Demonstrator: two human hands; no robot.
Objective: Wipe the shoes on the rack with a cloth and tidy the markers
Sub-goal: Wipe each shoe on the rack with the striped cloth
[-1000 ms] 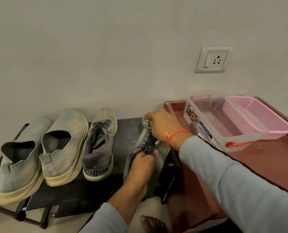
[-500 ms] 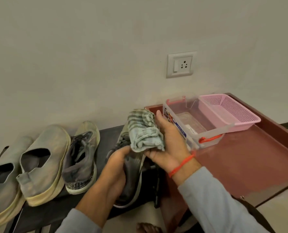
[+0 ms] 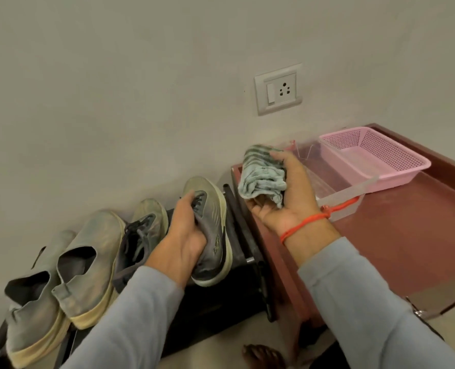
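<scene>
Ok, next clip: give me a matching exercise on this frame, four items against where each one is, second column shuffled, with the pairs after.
Items
1. striped cloth
2. laced sneaker
3. pink basket
4. slip-on shoes

Places
A. on the red-brown table, beside the clear box
B. at the left end of the rack
C. bunched in the right hand
D. gripped by the left hand, at the right end of the rack

Pairs: 1-C, 2-D, 3-A, 4-B
</scene>
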